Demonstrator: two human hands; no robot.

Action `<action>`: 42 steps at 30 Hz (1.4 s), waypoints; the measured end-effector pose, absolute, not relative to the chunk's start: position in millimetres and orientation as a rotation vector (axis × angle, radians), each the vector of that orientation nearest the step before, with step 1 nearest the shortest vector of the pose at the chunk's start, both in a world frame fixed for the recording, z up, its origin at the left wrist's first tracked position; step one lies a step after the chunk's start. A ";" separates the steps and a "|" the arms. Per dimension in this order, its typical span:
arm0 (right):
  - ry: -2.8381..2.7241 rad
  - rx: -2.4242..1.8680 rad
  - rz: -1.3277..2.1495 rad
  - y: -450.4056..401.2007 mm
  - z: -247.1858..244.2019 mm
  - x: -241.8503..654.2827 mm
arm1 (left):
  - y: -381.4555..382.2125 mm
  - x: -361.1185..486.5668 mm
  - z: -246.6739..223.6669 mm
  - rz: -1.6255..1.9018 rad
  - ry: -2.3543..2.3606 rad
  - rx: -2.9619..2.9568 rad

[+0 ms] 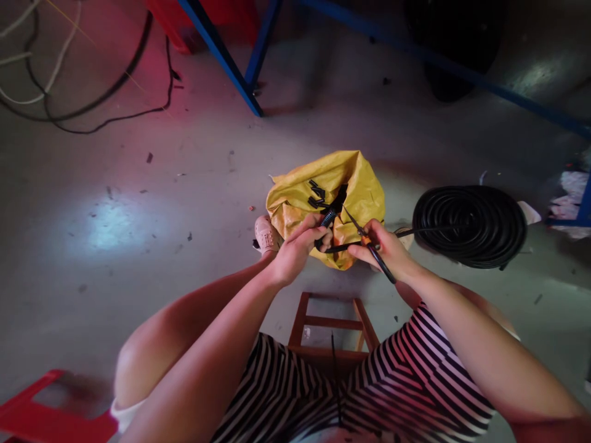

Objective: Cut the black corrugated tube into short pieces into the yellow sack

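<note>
My left hand (307, 237) is closed around a dark ribbed cylindrical piece (329, 217), and the black tubing (339, 248) meets its fingers. My right hand (386, 246) grips scissors (369, 241) with black handles and orange near the pivot. Their narrow blades point up and left, above the tubing, which also passes at the right fingers. Below both hands lies an open yellow sack (318, 169) with several short black tube pieces (316, 195) in it. To the right, the tubing runs back to a large black coil (468, 246) on the floor.
A small wooden stool (333, 322) stands between my legs. Blue metal legs (249, 86) of a frame and a red container (207, 18) are ahead. Loose cables (106, 101) lie at far left, and a red plastic stool (50, 415) is at lower left. Scraps dot the floor.
</note>
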State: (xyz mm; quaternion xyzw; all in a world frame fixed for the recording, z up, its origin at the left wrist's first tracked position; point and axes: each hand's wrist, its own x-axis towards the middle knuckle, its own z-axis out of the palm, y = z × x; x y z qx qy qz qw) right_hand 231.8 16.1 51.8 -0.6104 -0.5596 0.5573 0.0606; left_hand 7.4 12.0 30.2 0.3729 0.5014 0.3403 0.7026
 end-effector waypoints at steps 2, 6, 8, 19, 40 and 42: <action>-1.683 -1.801 1.723 15.6 55.5 232.2 | 13.8 8.1 33.1 0.778 1.061 0.789; -1.703 -1.795 1.702 13.6 59.8 230.3 | 14.1 11.3 33.8 0.825 0.973 0.757; -1.700 -1.812 1.667 12.9 60.2 229.4 | 13.9 13.0 32.9 0.857 0.961 0.755; -1.786 -1.908 1.509 9.6 54.5 230.3 | 16.3 20.5 43.2 0.834 1.017 0.750; -1.909 -1.930 1.427 8.3 56.4 228.4 | 13.8 29.2 44.3 0.858 1.194 0.806; -1.906 -1.925 1.425 7.9 57.0 227.5 | 13.2 30.7 45.2 0.866 1.228 0.871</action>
